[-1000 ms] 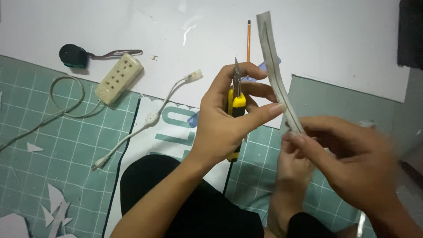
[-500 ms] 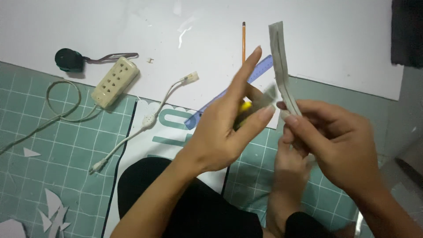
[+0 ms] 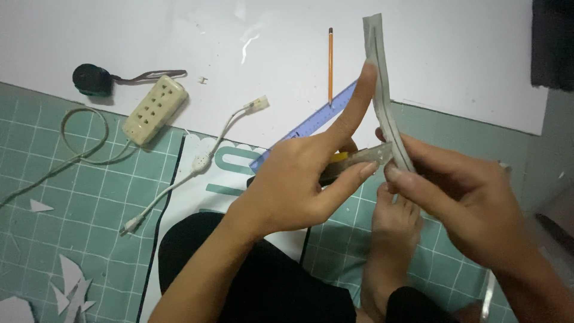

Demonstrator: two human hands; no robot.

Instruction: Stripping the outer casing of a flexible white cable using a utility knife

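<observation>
My left hand (image 3: 305, 179) grips a yellow-handled utility knife (image 3: 359, 160), its metal blade end pointing right against a long grey folded strip (image 3: 378, 78). The left forefinger stretches up along the strip's left edge. My right hand (image 3: 460, 197) pinches the strip at its lower part and holds it upright, with the top end curving up over the white sheet (image 3: 179, 36). Most of the knife's handle is hidden inside my left palm.
A blue ruler (image 3: 317, 122) and a pencil (image 3: 330, 63) lie on the white sheet behind my hands. To the left are a cream power strip (image 3: 154, 109), a white cable with connector (image 3: 203, 158) and a black plug (image 3: 89, 79). Paper scraps (image 3: 69, 287) dot the green cutting mat (image 3: 54, 197). My bare foot (image 3: 391, 251) rests below.
The knife has swung from pointing upward to lying sideways against the strip. My left forefinger has stretched up along the strip. My right hand still holds the strip's lower part.
</observation>
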